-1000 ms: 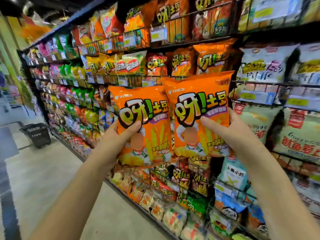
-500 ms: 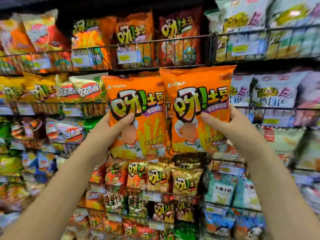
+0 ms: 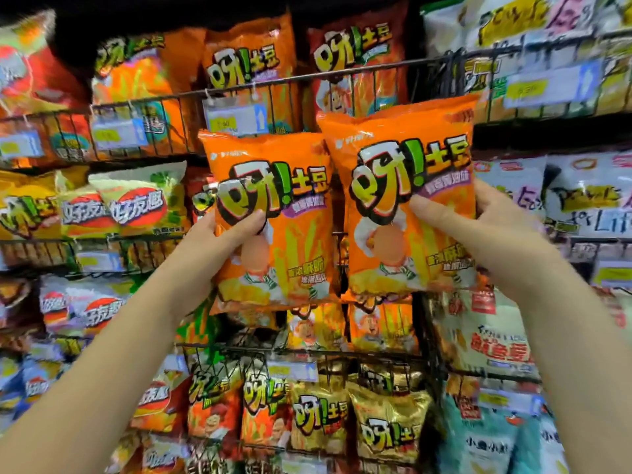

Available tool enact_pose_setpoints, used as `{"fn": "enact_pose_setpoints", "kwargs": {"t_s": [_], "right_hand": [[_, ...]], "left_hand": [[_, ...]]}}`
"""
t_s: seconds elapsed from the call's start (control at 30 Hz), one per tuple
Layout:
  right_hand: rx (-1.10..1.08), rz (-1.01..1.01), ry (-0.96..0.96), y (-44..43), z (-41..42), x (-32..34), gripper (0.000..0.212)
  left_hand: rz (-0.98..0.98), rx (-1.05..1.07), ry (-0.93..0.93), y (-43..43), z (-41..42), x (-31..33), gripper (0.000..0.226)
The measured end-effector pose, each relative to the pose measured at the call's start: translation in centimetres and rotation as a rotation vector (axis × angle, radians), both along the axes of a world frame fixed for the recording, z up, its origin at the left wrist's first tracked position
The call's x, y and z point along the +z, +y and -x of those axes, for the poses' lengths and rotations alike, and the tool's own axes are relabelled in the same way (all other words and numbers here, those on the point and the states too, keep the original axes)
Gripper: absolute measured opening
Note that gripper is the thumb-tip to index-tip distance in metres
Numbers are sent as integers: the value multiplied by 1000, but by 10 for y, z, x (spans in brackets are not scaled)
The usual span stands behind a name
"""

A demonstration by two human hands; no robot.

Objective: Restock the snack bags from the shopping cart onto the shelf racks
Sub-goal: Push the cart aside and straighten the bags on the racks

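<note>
Left bag [image 3: 273, 213] and right bag [image 3: 407, 200] are pinched by left hand [image 3: 208, 251] and right hand [image 3: 478, 234] — upright, labels outward for racking.

"呀!土豆" stands in large letters on the left orange bag [image 3: 290, 234], the right orange bag [image 3: 393, 186] and the gold bags [image 3: 386, 429] below; "好友趣" on the yellow-green bag [image 3: 136, 206]. The price tag [image 3: 236, 119] is too blurred to read.

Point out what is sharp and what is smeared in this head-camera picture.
Head view: the left orange bag in the left hand and the right orange bag in the right hand are fairly sharp; also head view, the white bags at the right edge are smeared by motion blur.
</note>
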State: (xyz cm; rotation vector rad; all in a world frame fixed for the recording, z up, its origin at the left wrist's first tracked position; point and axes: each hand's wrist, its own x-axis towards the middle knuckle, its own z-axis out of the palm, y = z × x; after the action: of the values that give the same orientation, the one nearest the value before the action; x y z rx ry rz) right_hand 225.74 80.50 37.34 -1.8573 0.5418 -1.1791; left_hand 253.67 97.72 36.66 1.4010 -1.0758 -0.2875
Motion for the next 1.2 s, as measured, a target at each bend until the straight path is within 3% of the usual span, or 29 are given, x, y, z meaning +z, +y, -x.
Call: {"fn": "enact_pose_setpoints", "kwargs": {"t_s": [0.13,0.4,0.5,0.63,0.77,0.9,1.0,1.1,1.2], "right_hand": [[-34,35,-17,-12,-23,1,57],[-115,59,-57,-9,-48,-2,49],[-135,45,-78,-5,-56,2,50],[-167,20,-122,-5,-57,6,47],[-171,21,-124,-3,-54,3,38],[-184,11,-107,-3,-50,-4,36],[-178,1,-92,-4,-47,-6,35],[-183,13,-92,-5,-44,-8,37],[-187,10,-94,-6,-42,-9,38]], "left_hand": [[51,-22,-21,-10,-23,0,85],[92,-100,-121,-30,-54,11,10],[116,-119,-106,-36,-68,15,3],[173,-174,-100,-40,-88,26,11],[300,-194,-109,-46,-96,44,44],[330,-220,-255,-61,-97,47,18],[291,-208,-297,-73,-108,41,26],[206,-154,-371,-78,-112,34,53],[93,-88,-412,-78,-108,27,50]]}}
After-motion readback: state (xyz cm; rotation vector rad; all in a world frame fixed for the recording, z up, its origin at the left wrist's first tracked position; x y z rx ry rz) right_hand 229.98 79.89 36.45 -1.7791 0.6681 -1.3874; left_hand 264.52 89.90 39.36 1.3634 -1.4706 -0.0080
